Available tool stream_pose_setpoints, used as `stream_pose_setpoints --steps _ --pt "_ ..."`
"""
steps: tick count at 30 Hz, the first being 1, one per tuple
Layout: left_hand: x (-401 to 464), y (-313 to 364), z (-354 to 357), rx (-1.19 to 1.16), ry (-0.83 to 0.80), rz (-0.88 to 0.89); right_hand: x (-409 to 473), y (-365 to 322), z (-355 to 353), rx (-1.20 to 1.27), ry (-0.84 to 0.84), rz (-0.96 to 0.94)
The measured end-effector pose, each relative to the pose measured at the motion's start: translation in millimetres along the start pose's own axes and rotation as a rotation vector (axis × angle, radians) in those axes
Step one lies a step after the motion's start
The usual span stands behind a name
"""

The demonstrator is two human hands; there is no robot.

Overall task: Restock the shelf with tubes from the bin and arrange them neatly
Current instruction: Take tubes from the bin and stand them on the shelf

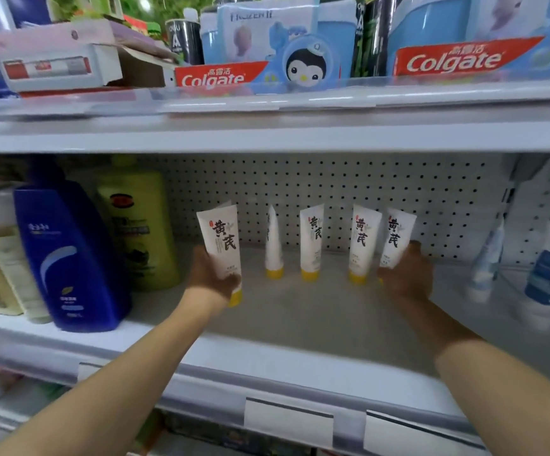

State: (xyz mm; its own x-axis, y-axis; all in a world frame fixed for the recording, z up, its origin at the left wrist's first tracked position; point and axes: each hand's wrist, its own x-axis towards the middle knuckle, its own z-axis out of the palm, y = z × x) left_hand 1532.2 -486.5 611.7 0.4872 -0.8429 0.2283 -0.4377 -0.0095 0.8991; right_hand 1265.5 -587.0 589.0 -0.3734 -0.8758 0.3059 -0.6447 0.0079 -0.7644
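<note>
- White yellow-capped tubes stand on the shelf (300, 324) before the pegboard (333, 192): three free ones (311, 241).
- Left hand (213, 278) grips the leftmost tube (222, 245), hiding part of its cap.
- Right hand (405, 274) grips the rightmost tube (397, 238), cap hidden.

White shelf (300, 311), upright tubes (311, 245), bottles (70, 258)

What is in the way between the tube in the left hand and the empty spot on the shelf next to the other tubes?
Nothing visible. The left hand holds its tube over bare shelf, and the gap to the sideways tube is open. The green bottle stands off to the left, outside that path.
</note>
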Motion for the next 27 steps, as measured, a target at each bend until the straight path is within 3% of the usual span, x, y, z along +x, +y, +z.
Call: stream_pose_setpoints --steps 8,12,20,27 --pt "10.9 -15.9 -6.1 0.013 0.026 -0.01 -11.4 -3.2 -5.5 0.032 -0.03 0.075" --pt "13.7 -15.9 -10.8 0.049 0.043 -0.016 -34.4 -14.6 -13.9 -0.015 -0.032 -0.023" --pt "31.1 -27.8 -4.8 0.1 -0.012 0.0 -74.8 -56.1 -1.3 -0.087 -0.279 -0.227" --pt "40.6 -39.7 3.1 0.155 -0.05 0.051 -92.8 -68.9 18.1 -0.097 -0.36 -0.261"
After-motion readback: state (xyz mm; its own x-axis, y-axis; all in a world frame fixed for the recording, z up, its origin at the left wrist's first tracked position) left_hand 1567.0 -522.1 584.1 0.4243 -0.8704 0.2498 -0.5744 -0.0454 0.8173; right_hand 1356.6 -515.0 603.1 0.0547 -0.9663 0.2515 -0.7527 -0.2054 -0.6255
